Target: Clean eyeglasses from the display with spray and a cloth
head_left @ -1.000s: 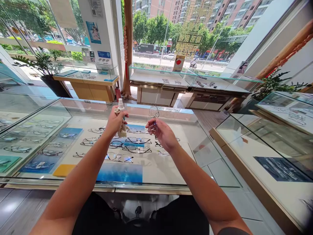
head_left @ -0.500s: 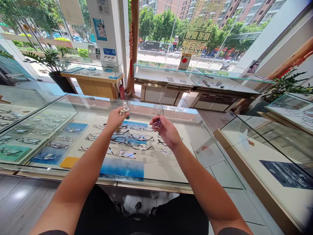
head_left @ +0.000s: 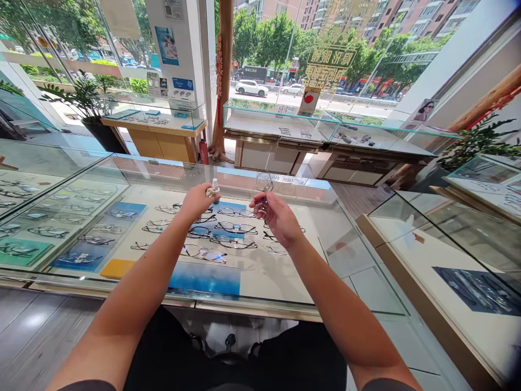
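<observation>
My left hand (head_left: 197,201) is closed around a small white spray bottle (head_left: 213,187) and a beige cloth, held above the glass display counter (head_left: 122,179). My right hand (head_left: 275,217) pinches a pair of thin-framed glasses (head_left: 264,184), lenses raised upright, a short way to the right of the bottle. Both hands hover over the rows of glasses (head_left: 228,228) laid out inside the case.
More glass counters stand to the left (head_left: 36,179), right (head_left: 468,239) and across the aisle (head_left: 325,130). A potted plant (head_left: 87,103) sits by the window at left, another (head_left: 472,144) at right. A pillar with posters (head_left: 175,54) rises behind the counter.
My left hand has lowered and tipped the spray bottle, and the cloth is now tucked into the fist. The right hand with the glasses has stayed nearly still. The view shifted slightly.
</observation>
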Motion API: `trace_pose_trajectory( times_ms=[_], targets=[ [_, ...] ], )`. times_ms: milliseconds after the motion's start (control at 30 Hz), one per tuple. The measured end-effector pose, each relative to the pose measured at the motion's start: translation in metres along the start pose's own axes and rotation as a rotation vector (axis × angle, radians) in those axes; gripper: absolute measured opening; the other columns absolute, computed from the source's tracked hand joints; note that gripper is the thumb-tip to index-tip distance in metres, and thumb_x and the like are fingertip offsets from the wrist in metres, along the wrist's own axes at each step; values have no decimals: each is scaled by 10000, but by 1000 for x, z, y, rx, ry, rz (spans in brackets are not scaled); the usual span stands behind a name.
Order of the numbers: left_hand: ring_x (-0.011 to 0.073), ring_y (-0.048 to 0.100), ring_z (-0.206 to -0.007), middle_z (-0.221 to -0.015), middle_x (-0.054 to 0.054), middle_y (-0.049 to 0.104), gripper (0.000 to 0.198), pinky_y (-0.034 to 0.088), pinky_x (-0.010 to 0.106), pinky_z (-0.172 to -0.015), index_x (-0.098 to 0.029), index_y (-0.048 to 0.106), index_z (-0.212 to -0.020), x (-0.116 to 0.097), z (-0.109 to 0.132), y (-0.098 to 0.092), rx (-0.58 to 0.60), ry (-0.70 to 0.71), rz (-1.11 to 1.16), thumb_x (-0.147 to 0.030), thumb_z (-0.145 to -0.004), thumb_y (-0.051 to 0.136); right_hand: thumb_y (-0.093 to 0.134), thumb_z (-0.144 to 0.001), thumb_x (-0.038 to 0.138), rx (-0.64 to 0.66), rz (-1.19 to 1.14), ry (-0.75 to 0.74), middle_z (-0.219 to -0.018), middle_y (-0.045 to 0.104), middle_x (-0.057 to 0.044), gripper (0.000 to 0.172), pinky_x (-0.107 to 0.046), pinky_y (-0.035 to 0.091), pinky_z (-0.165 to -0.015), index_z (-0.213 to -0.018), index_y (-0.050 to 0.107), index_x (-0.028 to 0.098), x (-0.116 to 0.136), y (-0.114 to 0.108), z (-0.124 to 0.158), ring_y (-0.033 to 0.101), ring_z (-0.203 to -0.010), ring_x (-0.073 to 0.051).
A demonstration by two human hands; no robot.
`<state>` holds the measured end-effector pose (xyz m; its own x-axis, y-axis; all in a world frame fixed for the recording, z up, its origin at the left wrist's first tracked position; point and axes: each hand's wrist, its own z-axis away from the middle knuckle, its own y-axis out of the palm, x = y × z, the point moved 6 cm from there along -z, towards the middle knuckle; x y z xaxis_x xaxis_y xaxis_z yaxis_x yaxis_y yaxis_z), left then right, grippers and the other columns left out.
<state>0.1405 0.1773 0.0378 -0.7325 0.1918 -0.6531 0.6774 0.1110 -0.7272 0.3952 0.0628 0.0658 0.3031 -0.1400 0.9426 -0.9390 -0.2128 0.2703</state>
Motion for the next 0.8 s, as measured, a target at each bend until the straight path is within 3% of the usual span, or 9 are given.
trace_pose_trajectory(
  times_ms=[133, 200, 367, 433, 533, 667, 800],
  targets=[
    [356, 665, -1147, -1252, 154, 721, 492, 509, 426, -912, -220, 675, -1197, -3, 1, -24, -191, -19, 87, -444, -791, 837, 747, -972, 661, -7, -7, -4, -1017, 763, -72, 419, -341, 477, -728, -1040, 771, 249, 0, 0, -1, 598, -840, -189],
    [318, 655, -1113, -1236, 135, 669, 499, 515, 432, -944, -215, 605, -1209, -5, 2, -37, -290, -39, 184, -358, -781, 818, 765, -962, 657, -8, -22, -6, -1010, 767, -70, 418, -335, 470, -722, -1033, 777, 245, 1, 0, -1, 599, -836, -185],
    [179, 564, -783, -963, 19, 565, 401, 486, 308, -681, -267, 417, -1059, -23, 11, -56, -397, -57, 668, -202, -756, 672, 794, -942, 656, -16, -43, -7, -989, 774, -64, 425, -323, 458, -708, -1021, 788, 238, 3, 1, -1, 603, -821, -175],
    [166, 538, -713, -878, 6, 561, 367, 439, 266, -584, -275, 368, -1021, -38, 19, -58, -389, -24, 897, -211, -756, 614, 787, -945, 661, -20, -35, -7, -994, 775, -65, 430, -325, 465, -708, -1026, 786, 239, 4, 0, -1, 609, -821, -177],
    [143, 512, -643, -852, -6, 563, 358, 363, 231, -489, -277, 365, -1005, -66, 31, -54, -248, 60, 1117, -236, -756, 618, 790, -942, 667, -25, -33, -7, -1000, 778, -67, 439, -326, 476, -714, -1031, 788, 237, 5, 0, 0, 621, -831, -179],
    [141, 589, -695, -916, 6, 622, 307, 427, 224, -497, -256, 456, -1001, -85, 43, -40, -69, 45, 1176, -359, -824, 685, 801, -946, 659, -15, -58, -23, -995, 781, -61, 428, -315, 484, -723, -1029, 801, 238, 8, 1, 1, 624, -833, -171],
    [115, 557, -656, -841, -7, 626, 396, 469, 221, -549, -222, 569, -979, -86, 47, -27, -23, 55, 1124, -534, -880, 791, 796, -959, 652, -5, -69, -36, -1001, 784, -55, 411, -310, 491, -735, -1022, 810, 246, 12, 2, 3, 633, -843, -168]
  ],
)
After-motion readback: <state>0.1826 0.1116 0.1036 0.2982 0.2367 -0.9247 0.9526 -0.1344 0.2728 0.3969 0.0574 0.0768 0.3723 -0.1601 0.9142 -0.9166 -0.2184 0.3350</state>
